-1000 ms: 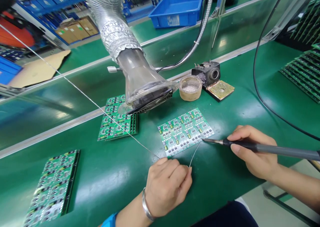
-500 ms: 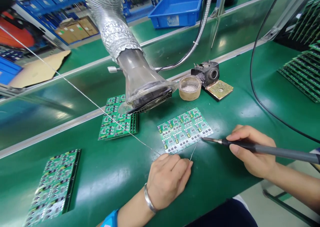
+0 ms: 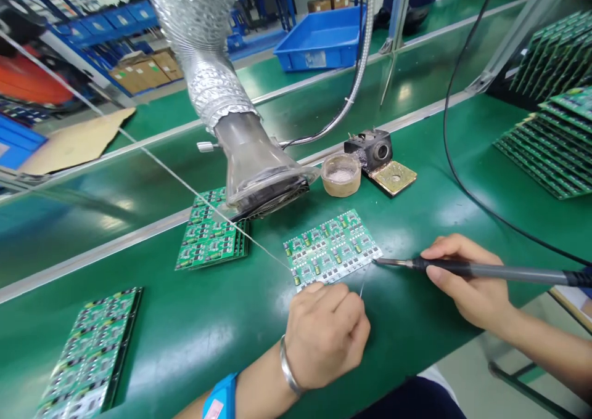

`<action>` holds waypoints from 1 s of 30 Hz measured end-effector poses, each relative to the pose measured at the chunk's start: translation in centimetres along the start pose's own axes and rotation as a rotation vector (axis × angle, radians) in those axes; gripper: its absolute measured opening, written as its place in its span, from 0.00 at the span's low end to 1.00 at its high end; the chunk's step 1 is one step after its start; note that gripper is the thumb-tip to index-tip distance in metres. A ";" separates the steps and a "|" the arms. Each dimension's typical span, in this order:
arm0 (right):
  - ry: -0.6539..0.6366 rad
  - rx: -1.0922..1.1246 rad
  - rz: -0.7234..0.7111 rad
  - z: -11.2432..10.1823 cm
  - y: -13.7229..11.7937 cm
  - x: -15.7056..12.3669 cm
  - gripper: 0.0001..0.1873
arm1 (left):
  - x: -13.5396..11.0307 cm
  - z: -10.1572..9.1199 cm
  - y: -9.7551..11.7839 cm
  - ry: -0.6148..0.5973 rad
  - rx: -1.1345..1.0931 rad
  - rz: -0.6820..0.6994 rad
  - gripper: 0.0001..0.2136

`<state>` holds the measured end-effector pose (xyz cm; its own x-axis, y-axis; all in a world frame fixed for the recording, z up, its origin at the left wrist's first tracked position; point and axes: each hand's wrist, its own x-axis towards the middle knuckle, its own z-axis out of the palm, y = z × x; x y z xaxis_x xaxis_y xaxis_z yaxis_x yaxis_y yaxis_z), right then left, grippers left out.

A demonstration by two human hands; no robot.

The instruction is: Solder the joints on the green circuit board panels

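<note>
A green circuit board panel (image 3: 330, 246) lies flat on the green bench in front of me. My right hand (image 3: 467, 280) is closed on a dark soldering iron (image 3: 485, 272), whose tip rests at the panel's right edge. Just below the panel's near edge, my left hand (image 3: 326, 333) is curled and pinches a thin solder wire (image 3: 194, 192). The wire runs up to the far left, and a short end sticks out of my fingers towards the iron tip.
A clear fume hood on a foil duct (image 3: 252, 160) hangs over a stack of boards (image 3: 210, 237). Behind the panel stand a round pot (image 3: 341, 174) and an iron stand with sponge (image 3: 382, 160). More boards lie at left (image 3: 90, 351) and right (image 3: 550, 142).
My left hand has slid right and closer to the panel's near edge, and the free wire end looks shorter. The iron tip stays at the panel's right edge. The view tilted slightly.
</note>
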<state>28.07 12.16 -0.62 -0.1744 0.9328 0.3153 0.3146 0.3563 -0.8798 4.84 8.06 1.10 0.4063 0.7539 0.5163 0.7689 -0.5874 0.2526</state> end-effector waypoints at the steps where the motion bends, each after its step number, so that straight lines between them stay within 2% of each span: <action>1: -0.018 -0.020 -0.012 0.1 -0.1 0.0 0.05 | -0.1 0.1 -0.1 -0.005 -0.002 -0.009 0.13; 7: -0.041 -0.065 -0.006 0.4 -0.5 0.2 0.06 | -0.5 -0.1 -0.4 -0.021 -0.007 -0.025 0.13; 18: -0.055 -0.122 -0.019 0.4 -0.4 0.1 0.05 | 0.2 0.6 -0.4 -0.026 0.022 0.008 0.13; 26: 0.028 -0.016 -0.004 0.2 -0.2 -0.4 0.05 | 0.5 0.8 -0.4 -0.012 0.011 0.013 0.13; 30: 0.012 -0.018 0.002 0.3 -0.2 -0.4 0.05 | 0.7 1.1 -0.4 -0.020 0.018 0.016 0.13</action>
<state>27.83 11.73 -0.67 -0.1622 0.9342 0.3178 0.3314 0.3550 -0.8742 5.35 9.15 0.46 0.4284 0.7503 0.5035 0.7711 -0.5940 0.2292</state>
